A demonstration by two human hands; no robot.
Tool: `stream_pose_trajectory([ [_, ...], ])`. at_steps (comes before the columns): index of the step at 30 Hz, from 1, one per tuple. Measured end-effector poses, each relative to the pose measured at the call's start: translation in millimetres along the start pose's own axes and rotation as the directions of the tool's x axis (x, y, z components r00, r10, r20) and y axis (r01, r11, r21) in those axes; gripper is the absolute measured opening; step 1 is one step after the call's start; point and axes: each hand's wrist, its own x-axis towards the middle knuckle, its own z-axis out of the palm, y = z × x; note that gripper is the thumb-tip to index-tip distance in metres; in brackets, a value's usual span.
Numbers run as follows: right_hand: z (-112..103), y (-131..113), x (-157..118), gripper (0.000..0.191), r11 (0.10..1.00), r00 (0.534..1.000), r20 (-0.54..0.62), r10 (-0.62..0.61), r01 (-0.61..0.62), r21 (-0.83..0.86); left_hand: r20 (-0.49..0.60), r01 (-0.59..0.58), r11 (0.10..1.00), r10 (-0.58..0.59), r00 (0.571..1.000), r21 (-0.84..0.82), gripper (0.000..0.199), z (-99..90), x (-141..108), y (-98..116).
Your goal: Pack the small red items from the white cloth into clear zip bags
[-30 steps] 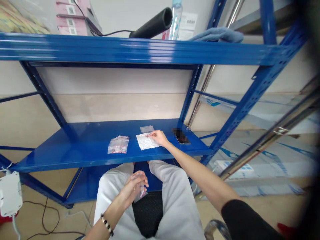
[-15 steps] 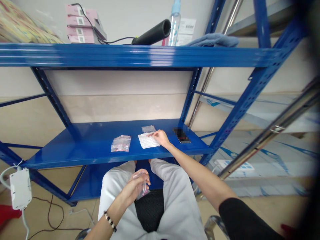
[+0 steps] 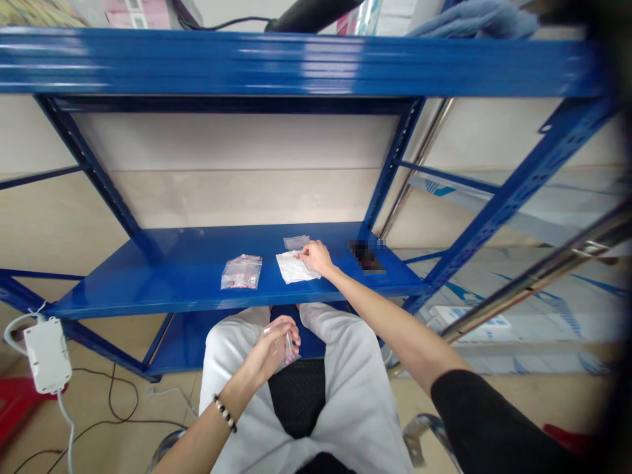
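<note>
Gripping a clear bag (image 3: 289,347) before the blue shelf (image 3: 148,270), long axis running downward, pink bits (image 3: 290,359) lowest, our left hand (image 3: 276,342) stays put as our right hand (image 3: 316,257) pinches narrowly over white paper (image 3: 297,270), our view dipped since earlier

Head view dipped: pink cardboard boxes (image 3: 139,14) and clear plastic bottle (image 3: 367,18) cropped more, pale-blue cap out of sight. Bare right hand (image 3: 316,255) slightly further left over crinkled white paper sheet (image 3: 295,270); bare left hand (image 3: 273,349) nearer front edge of blue metal shelf (image 3: 162,270).
</note>
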Motion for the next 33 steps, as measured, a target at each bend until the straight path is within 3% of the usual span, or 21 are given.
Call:
stream_pose_trajectory([
  [4,1.0,-8.9,-4.7,0.020,0.995,0.995,0.015,0.101,-0.101,0.017,-0.008,-0.029,0.983,0.028,1.000,-0.180,0.018,5.4,-4.0,12.4],
  [8,3.7,-20.3,-7.6,0.016,0.991,0.991,-0.009,0.131,-0.131,0.008,-0.013,-0.083,0.974,0.083,0.997,-0.211,0.017,7.3,-13.0,27.7],
  [15,7.5,-22.8,-7.8,0.016,1.000,0.997,-0.072,-0.002,0.002,0.000,-0.103,-0.155,0.985,0.147,0.984,-0.079,0.019,6.6,-17.1,40.5],
  [21,-14.4,-16.9,-17.7,0.014,0.980,0.977,-0.213,-0.020,0.061,0.190,-0.044,-0.127,0.992,0.126,0.991,-0.022,0.019,4.4,-10.7,36.8],
  [23,-26.0,-23.5,-37.7,0.013,0.948,0.963,-0.268,-0.040,0.122,0.295,-0.010,-0.113,0.994,0.113,0.994,-0.010,0.019,0.9,-9.6,33.5],
  [26,-38.4,-42.3,-90.7,0.009,0.873,0.956,-0.290,-0.042,0.176,0.455,0.016,-0.057,0.997,0.057,0.998,0.044,0.020,-4.9,-9.6,24.9],
  [30,-39.2,-68.5,-175.7,0.008,0.751,0.988,-0.147,-0.035,0.124,0.649,-0.005,0.040,0.987,-0.040,0.999,0.154,0.022,-10.8,-10.9,8.6],
  [33,-32.0,-78.0,-218.4,0.011,0.651,1.000,-0.022,0.011,0.010,0.759,-0.016,0.107,0.970,-0.106,0.994,0.217,0.023,-15.3,-10.2,-3.4],
])
